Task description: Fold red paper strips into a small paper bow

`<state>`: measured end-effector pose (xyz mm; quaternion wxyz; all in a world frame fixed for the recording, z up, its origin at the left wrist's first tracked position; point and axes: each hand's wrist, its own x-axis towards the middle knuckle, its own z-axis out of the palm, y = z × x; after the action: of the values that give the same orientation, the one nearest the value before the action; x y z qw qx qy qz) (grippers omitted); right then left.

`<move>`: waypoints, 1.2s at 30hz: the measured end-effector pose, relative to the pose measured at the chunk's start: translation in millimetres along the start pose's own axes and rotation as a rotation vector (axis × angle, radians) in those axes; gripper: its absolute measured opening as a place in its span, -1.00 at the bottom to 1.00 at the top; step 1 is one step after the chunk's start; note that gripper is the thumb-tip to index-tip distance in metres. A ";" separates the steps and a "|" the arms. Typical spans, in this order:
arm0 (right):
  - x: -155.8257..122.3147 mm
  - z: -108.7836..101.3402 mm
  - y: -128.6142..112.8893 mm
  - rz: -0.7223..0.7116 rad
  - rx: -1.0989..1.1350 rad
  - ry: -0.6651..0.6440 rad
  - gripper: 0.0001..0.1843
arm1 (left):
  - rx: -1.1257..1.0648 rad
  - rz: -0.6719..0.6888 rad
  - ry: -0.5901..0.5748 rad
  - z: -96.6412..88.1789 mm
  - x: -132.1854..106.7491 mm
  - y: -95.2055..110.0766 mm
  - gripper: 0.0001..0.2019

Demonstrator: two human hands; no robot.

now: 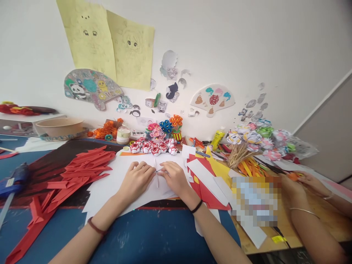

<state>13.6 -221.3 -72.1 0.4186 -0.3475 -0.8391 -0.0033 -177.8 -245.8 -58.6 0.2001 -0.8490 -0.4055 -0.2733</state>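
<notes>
Left hand [139, 178] and right hand [173, 176] pinch slim white piece [157, 182], middle partly hidden, over table [132, 238] whose front edge is cut off.

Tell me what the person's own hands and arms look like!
The left hand is gloveless, with a dark-red band around the wrist. The right hand is gloveless too, with a thinner black band around its wrist. No sleeves show.
</notes>
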 end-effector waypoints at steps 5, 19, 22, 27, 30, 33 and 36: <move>-0.6 -1.1 2.8 0.040 -0.060 -0.044 -0.95 | -0.013 0.014 -0.016 1.9 1.2 3.3 -0.80; 1.4 -7.5 2.3 0.040 0.056 -0.067 -0.92 | -0.094 0.023 -0.036 1.4 -0.3 -1.2 -0.79; 1.3 -8.9 3.6 0.029 0.048 -0.054 -0.86 | -0.162 -0.012 -0.017 1.2 -0.9 -2.4 -0.79; 1.1 -11.9 5.6 -0.009 0.029 -0.079 -0.89 | -0.201 -0.040 0.017 0.8 -1.4 -2.9 -0.79; 0.8 -12.1 6.0 -0.021 0.007 -0.069 -0.89 | -0.191 -0.048 0.019 1.5 -1.8 -1.8 -0.79; 0.7 -10.8 6.4 -0.025 -0.017 -0.052 -0.82 | -0.177 -0.043 0.014 3.0 -2.1 -0.6 -0.80; 1.1 -9.5 7.4 -0.025 -0.026 -0.052 -0.77 | -0.168 -0.029 0.000 4.5 -2.4 0.0 -0.79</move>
<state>24.2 -217.9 -67.2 0.3921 -0.3422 -0.8538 -0.0108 -177.7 -244.6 -63.6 0.1240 -0.8568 -0.3935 -0.3093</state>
